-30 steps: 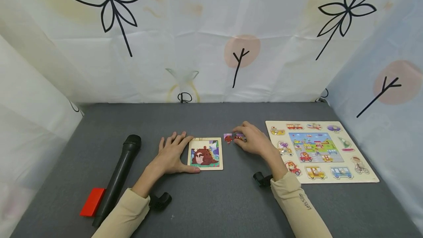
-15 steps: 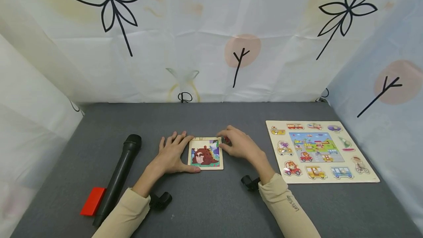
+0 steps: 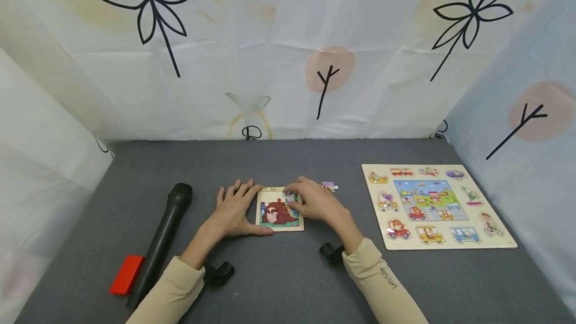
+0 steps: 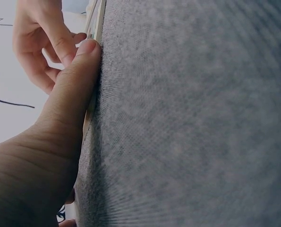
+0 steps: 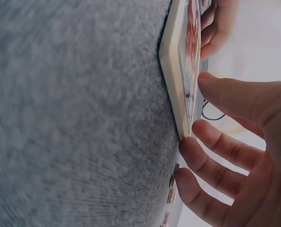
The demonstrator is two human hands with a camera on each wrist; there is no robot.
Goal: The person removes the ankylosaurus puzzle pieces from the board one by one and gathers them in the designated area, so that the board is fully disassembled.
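Observation:
A small wooden jigsaw puzzle [image 3: 279, 214] with a pale frame and a brown animal picture lies in the middle of the table. My left hand [image 3: 235, 212] is spread at its left side, thumb along the near edge. Over the upper right part of the puzzle is my right hand [image 3: 315, 201], its fingers bent. In the right wrist view, thumb and fingers [image 5: 204, 156] stand apart beside the frame's edge, with no piece visible between them. Loose purple jigsaw pieces [image 3: 330, 186] lie just behind the right hand, partly hidden by it.
A large wooden peg puzzle board [image 3: 434, 236] with vehicles lies at the right. Toward the left are a black microphone [image 3: 163, 239] and a red block [image 3: 126, 275]. A patterned white curtain [image 3: 279, 39] rises behind the grey table [image 3: 288, 284].
My right hand has moved left from the loose pieces onto the puzzle's upper right part. A purple piece at the right is uncovered again. The left hand has stayed in place.

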